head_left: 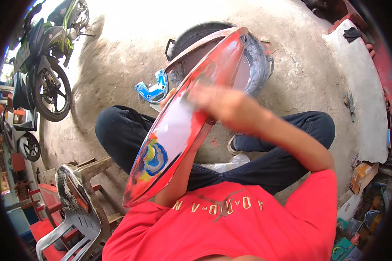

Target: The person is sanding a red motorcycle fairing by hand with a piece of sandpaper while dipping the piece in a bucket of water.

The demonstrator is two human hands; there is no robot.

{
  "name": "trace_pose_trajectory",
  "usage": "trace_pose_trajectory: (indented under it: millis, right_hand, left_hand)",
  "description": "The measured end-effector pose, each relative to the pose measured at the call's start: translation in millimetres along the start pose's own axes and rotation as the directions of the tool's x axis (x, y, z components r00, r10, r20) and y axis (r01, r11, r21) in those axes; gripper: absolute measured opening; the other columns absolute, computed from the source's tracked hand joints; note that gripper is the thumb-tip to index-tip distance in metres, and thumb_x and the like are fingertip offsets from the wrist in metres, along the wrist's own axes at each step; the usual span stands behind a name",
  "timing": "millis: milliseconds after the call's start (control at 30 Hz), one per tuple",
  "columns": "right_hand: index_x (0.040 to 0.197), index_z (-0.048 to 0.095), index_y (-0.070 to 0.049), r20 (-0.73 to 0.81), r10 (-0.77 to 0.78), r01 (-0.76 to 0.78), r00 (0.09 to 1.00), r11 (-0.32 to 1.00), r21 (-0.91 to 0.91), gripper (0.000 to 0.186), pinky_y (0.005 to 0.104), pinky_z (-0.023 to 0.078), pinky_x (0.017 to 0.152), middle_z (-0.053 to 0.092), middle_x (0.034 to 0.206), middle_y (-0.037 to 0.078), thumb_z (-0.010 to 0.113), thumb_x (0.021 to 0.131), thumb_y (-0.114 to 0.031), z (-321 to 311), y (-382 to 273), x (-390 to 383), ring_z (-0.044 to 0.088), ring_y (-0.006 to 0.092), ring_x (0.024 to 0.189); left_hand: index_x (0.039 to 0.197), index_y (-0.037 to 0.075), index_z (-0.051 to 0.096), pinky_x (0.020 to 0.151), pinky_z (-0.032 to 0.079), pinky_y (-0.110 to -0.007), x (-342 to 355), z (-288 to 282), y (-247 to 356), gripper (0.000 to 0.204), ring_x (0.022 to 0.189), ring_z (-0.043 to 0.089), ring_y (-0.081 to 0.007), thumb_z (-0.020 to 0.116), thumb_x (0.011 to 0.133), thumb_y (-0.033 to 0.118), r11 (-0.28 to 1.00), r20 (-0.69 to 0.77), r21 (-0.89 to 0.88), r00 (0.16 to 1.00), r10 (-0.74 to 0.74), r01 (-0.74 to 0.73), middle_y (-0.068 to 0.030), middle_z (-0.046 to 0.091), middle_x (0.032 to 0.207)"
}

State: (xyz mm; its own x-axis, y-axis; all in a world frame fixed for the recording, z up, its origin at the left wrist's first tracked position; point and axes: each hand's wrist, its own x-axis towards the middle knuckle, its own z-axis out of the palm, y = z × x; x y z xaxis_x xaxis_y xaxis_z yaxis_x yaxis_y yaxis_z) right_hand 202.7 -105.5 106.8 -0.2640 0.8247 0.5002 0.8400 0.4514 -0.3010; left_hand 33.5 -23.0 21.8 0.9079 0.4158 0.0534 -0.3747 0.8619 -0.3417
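Note:
A long, curved motorcycle body panel (167, 124), red with bare whitish patches and a multicoloured worn spot at its near end, lies slantwise across my lap. From beneath, my left hand (167, 98) supports it, with fingertips curled over its left edge and the rest hidden. My right hand (215, 103) presses on the panel's upper face, its fingers closed and blurred by motion. A greyish blur shows under those fingers; I cannot make out what it is. The panel's far end reaches over a dark basin (262, 65) of murky water.
A blue-and-white plastic part (154, 90) lies on the concrete floor left of the basin. Motorcycles (52, 87) are parked at the far left. A worn grey chair (80, 204) stands near my left side. Boxes and clutter (359, 178) line the right wall.

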Motion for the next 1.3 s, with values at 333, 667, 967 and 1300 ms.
trace_pose_trajectory:
  millis: [333,667,967,1300]
  right_hand:
    - [0.14,0.059,-0.001,-0.025,0.056,-0.058,0.998,0.995,-0.083,0.049,0.0396,0.052,0.109,0.066,0.136,0.019,0.054,0.091,0.0,1.5,15.7,4.0,0.065,0.0318,0.127]
    - [0.13,0.066,-0.001,0.012,0.008,-0.007,1.0,0.995,-0.1,0.038,0.0407,0.051,0.11,0.066,0.137,0.017,0.056,0.093,-0.002,-6.8,9.1,-4.5,0.064,0.0315,0.128]
    - [0.13,0.062,0.003,-0.019,-0.08,0.076,0.997,0.985,-0.152,0.041,0.0411,0.053,0.108,0.069,0.13,0.02,0.058,0.092,-0.009,-0.1,-18.2,-1.7,0.067,0.0304,0.123]
    - [0.135,0.06,0.004,0.003,0.119,-0.118,0.993,0.986,-0.122,0.042,0.0423,0.05,0.111,0.065,0.137,0.022,0.055,0.095,-0.005,-3.0,0.0,-3.0,0.064,0.0352,0.127]
  left_hand:
    - [0.151,0.009,0.044,0.112,0.044,-0.055,-16.7,-40.4,22.7,0.049,0.141,0.046,-0.0319,0.044,0.108,0.032,0.958,-0.008,0.266,0.994,0.113,-0.107,-0.0135,0.046,0.156]
    - [0.145,0.006,0.047,0.114,0.036,-0.062,4.4,-7.9,13.5,0.048,0.135,0.046,-0.0373,0.045,0.108,0.035,0.954,-0.053,0.301,0.998,0.031,-0.013,-0.0162,0.051,0.147]
    - [0.144,0.008,0.051,0.114,0.036,-0.062,-2.4,-17.0,6.4,0.047,0.134,0.05,-0.0342,0.045,0.108,0.037,0.959,0.08,0.285,0.997,-0.016,-0.008,-0.0134,0.053,0.149]
    - [0.152,0.004,0.044,0.12,0.034,-0.061,10.2,39.8,-14.1,0.053,0.145,0.045,-0.0346,0.043,0.108,0.034,0.945,-0.111,0.319,0.988,0.11,-0.07,-0.0186,0.047,0.156]
